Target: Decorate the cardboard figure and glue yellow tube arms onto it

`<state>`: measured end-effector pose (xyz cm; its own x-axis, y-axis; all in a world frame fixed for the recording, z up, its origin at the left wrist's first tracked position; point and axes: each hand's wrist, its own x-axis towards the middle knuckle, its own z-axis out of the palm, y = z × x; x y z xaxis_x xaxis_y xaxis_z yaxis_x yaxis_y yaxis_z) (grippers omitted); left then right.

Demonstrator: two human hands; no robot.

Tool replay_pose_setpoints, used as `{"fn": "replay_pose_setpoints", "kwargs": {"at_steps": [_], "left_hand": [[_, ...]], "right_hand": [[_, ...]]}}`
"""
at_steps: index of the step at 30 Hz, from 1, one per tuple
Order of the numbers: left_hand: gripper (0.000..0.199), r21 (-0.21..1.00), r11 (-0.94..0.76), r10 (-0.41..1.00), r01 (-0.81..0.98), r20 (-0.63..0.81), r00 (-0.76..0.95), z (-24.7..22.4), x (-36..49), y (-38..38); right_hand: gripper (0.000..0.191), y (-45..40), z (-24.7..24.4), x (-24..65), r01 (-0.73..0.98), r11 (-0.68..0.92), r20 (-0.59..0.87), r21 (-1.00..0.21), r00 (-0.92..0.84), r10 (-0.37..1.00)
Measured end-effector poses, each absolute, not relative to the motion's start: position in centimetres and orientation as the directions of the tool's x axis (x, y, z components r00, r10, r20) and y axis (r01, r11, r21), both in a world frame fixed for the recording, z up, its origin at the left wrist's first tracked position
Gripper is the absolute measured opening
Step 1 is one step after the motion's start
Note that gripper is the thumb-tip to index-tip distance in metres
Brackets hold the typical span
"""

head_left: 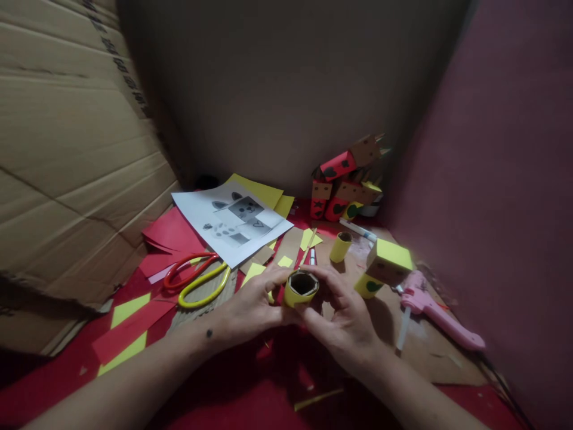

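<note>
While the left hand and the right hand close around a short yellow-wrapped cardboard tube, fingers and thumbs on its two sides and its open end tipped up, it sits near the middle of the scene above a red cloth. Just beyond it to the right stand a smaller yellow tube and a figure with a yellow-topped box head, near a pink glue gun. Left lie red-and-yellow-handled scissors and, farther off, a printed white sheet, with red paper-wrapped figures piled at the far right.
</note>
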<state>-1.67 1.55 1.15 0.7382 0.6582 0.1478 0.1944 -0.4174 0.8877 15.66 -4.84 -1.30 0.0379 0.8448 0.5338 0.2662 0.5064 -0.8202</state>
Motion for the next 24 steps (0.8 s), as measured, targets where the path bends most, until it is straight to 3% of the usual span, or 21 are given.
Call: {"fn": "replay_pose_setpoints", "kwargs": {"at_steps": [7,12,17,24], "left_hand": [[0.031,0.884,-0.409,0.685,0.225,0.135,0.716,1.3,-1.4,1.2],[0.026,0.848,-0.484,0.676,0.216,0.205,0.708,0.7,-1.3,1.2],[0.020,0.709,-0.671,0.633,0.218,0.395,0.666,-0.2,-1.2,1.0],[0.031,0.533,-0.822,0.522,0.203,0.559,0.645,-0.6,-1.6,0.6]], "right_hand": [[0.042,-4.8,-1.3,15.8,0.241,0.493,0.511,-0.836,0.015,0.859],[0.063,-4.9,-1.9,15.8,0.119,0.453,0.456,-0.884,0.001,0.890],[0.045,-4.8,-1.2,15.9,0.148,0.544,0.544,-0.826,-0.038,0.838],[0.052,-4.9,-1.4,16.0,0.140,0.625,0.617,-0.768,-0.099,0.780]]}}
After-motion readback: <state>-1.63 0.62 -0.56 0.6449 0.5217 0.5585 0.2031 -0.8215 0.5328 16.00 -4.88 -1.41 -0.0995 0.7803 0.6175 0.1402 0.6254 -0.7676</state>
